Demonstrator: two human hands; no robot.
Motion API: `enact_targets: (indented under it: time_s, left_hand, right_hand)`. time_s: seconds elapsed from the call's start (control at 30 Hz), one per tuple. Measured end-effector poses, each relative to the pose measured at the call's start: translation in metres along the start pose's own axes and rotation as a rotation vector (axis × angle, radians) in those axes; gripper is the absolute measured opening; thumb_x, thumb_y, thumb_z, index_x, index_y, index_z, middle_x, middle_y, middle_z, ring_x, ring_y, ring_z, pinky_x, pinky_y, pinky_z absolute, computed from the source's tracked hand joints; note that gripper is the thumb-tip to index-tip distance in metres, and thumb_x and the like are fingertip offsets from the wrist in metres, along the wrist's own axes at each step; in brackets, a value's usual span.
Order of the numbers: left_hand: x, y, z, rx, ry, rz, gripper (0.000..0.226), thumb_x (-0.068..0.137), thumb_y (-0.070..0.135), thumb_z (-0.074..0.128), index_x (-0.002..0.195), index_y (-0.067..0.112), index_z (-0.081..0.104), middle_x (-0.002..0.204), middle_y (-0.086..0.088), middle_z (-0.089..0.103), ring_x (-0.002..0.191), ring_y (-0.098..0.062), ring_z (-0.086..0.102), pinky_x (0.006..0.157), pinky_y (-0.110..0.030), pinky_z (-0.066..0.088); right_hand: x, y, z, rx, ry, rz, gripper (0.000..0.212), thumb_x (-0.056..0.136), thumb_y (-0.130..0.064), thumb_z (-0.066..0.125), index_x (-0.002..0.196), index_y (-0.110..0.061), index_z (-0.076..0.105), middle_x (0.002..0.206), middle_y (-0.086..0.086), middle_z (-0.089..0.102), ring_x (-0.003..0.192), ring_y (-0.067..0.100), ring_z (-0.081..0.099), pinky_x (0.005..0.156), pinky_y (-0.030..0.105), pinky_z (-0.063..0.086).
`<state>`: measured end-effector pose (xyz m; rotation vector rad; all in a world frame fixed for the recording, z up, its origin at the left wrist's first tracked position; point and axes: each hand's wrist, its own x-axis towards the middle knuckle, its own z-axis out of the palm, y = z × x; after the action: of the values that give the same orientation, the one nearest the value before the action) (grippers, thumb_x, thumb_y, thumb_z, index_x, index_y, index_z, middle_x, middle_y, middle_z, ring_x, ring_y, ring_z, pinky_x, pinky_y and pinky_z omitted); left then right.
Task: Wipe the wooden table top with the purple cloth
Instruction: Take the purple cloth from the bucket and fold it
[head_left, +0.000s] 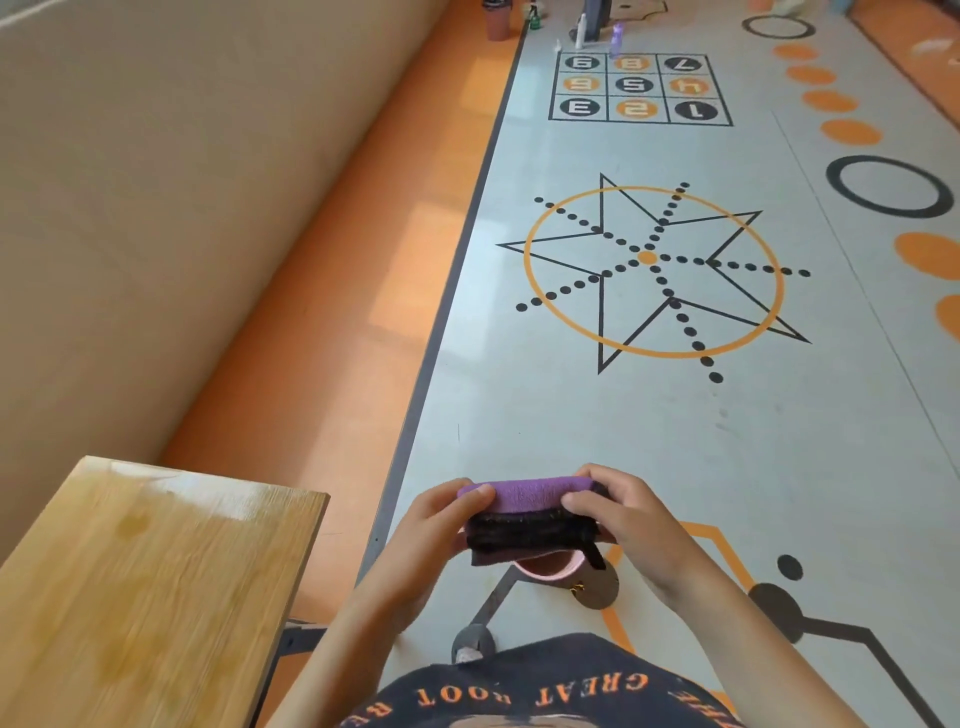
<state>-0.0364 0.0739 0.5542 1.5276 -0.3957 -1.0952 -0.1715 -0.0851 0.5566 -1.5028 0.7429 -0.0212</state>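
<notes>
I hold a folded purple cloth (535, 499) in front of my chest, above the floor. Its top fold is bright purple and its lower layers look dark. My left hand (441, 525) grips its left end and my right hand (618, 514) grips its right end, fingers curled over the top edge. The wooden table top (150, 587) lies at the lower left, to the left of both hands and apart from the cloth. It has a light wood grain with a bright glare patch near its far edge.
A long beige wall or padded surface (156, 208) runs along the left. The floor is orange beside it and grey with painted game markings (654, 270) to the right. A pink shoe (550, 569) shows below the cloth. Bottles (615, 36) stand far away.
</notes>
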Motion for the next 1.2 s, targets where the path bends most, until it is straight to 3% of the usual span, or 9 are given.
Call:
enact_targets:
  time_s: [0.13,0.27,0.33,0.4,0.5,0.73,0.83,0.97,1.2]
  left_hand:
    - [0.001,0.000,0.003,-0.084,0.060,-0.018,0.036,0.091,0.027,0.062,0.103,-0.007,0.060,0.092,-0.017,0.066,0.090,-0.028,0.066,0.087,-0.046,0.056]
    - [-0.001,-0.002,0.012,0.080,0.185,0.041,0.026,0.080,0.020,0.077,0.094,0.004,0.062,0.087,-0.010,0.070,0.082,-0.021,0.070,0.071,-0.034,0.059]
    - [-0.005,-0.004,0.019,0.222,0.280,0.108,0.022,0.077,0.016,0.078,0.081,0.009,0.058,0.069,0.007,0.063,0.064,-0.005,0.061,0.058,-0.020,0.052]
    - [-0.010,-0.006,0.027,0.308,0.363,0.170,0.021,0.078,0.012,0.073,0.075,0.011,0.053,0.061,0.008,0.055,0.056,-0.001,0.050,0.051,-0.013,0.042]
    - [-0.014,-0.014,0.030,0.374,0.436,0.259,0.017,0.080,0.010,0.067,0.076,0.009,0.051,0.067,-0.003,0.053,0.058,-0.008,0.043,0.052,-0.019,0.039]
    - [-0.019,-0.015,0.023,0.464,0.574,0.380,0.016,0.082,0.014,0.071,0.079,0.023,0.058,0.073,0.008,0.059,0.072,-0.012,0.056,0.062,-0.019,0.046]
    - [-0.020,-0.013,0.026,0.514,0.583,0.445,0.018,0.081,0.014,0.073,0.081,0.023,0.057,0.075,0.009,0.057,0.074,-0.012,0.056,0.063,-0.017,0.046]
    - [-0.021,-0.014,0.032,0.578,0.487,0.533,0.020,0.080,0.016,0.075,0.095,0.022,0.063,0.082,0.011,0.056,0.079,-0.014,0.056,0.068,-0.020,0.047]
    - [-0.022,-0.024,0.045,0.505,0.294,0.416,0.034,0.082,0.012,0.068,0.113,0.023,0.063,0.097,0.013,0.066,0.094,-0.011,0.063,0.084,-0.026,0.052]
  right_hand:
    - [-0.001,0.000,0.009,-0.026,0.067,-0.030,0.033,0.077,-0.043,0.067,0.084,-0.011,0.062,0.080,0.011,0.064,0.085,0.026,0.065,0.076,0.037,0.055]
    - [0.002,0.003,0.018,-0.204,0.228,-0.051,0.033,0.075,-0.040,0.073,0.079,-0.011,0.059,0.074,0.008,0.064,0.075,0.021,0.063,0.068,0.037,0.055]
    - [0.004,0.005,0.027,-0.349,0.327,-0.076,0.032,0.073,-0.042,0.071,0.076,-0.014,0.055,0.069,0.004,0.062,0.070,0.020,0.062,0.064,0.041,0.056]
    - [0.006,0.007,0.039,-0.468,0.393,-0.112,0.028,0.073,-0.042,0.067,0.074,-0.018,0.051,0.066,-0.001,0.060,0.068,0.020,0.061,0.061,0.042,0.056]
    - [0.008,0.009,0.053,-0.562,0.408,-0.143,0.027,0.077,-0.038,0.066,0.074,-0.019,0.047,0.064,-0.004,0.057,0.064,0.020,0.058,0.057,0.041,0.054]
    - [0.011,0.006,0.048,-0.441,0.344,-0.126,0.024,0.081,-0.043,0.066,0.081,-0.021,0.056,0.074,-0.007,0.062,0.072,0.012,0.060,0.063,0.030,0.056]
    - [0.008,0.001,0.048,-0.278,0.209,-0.089,0.021,0.083,-0.044,0.062,0.083,-0.023,0.064,0.077,-0.005,0.068,0.078,0.013,0.064,0.072,0.034,0.057]
    - [0.000,-0.011,0.045,-0.037,0.084,-0.075,0.024,0.088,-0.041,0.058,0.092,-0.019,0.068,0.082,-0.003,0.073,0.078,0.010,0.069,0.064,0.019,0.055]
    - [0.008,0.011,0.040,-0.078,0.202,0.027,0.036,0.076,-0.053,0.067,0.095,-0.024,0.060,0.087,-0.006,0.069,0.083,0.011,0.066,0.075,0.029,0.056]
